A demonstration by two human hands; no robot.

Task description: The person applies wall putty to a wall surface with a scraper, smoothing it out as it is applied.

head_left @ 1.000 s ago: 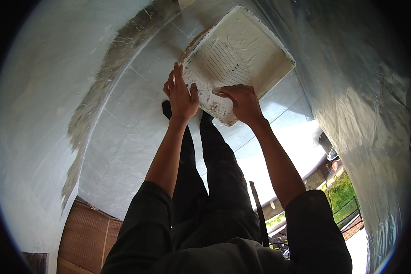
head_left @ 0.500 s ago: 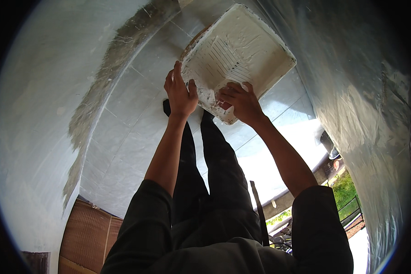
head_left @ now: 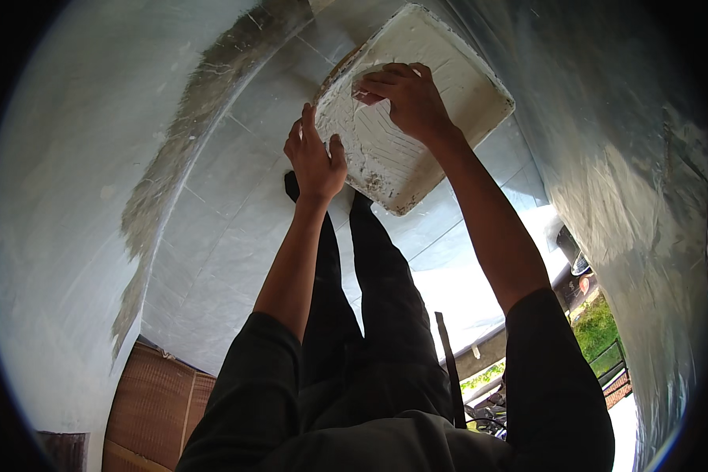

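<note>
- Floor (head_left: pixel 236 212) of pale tiles fills most of the view, curving with the lens; a rough grey strip of mortar (head_left: pixel 177 157) runs along its left edge where it meets a white wall (head_left: pixel 47 204).
- A second wall (head_left: pixel 637 181), grey and mottled, rises along the right side.
- The person's legs (head_left: pixel 370 315) in dark trousers stretch from the lower edge up toward the tile, with dark sleeves (head_left: pixel 558 377) covering both upper arms.
- A brown woven mat (head_left: pixel 153 417) lies at the lower left, beside the white wall.
- A square tile (head_left: pixel 440 102), its upturned face coated in white adhesive with combed ridges, sits at the top centre, tilted, just beyond the feet and near the right wall.
- The right hand (head_left: pixel 405 94) lies palm down on the coated face near the tile's upper left part, fingers curled and pressing into the white layer; it grasps nothing.
- The left hand (head_left: pixel 315 161) is at the tile's left edge, fingers pointing upward and close together, thumb out toward the edge; whether it actually grips the edge I cannot tell.
- A patch of green grass (head_left: pixel 598 330) and a low railing show at the lower right, outdoors in sunlight.
</note>
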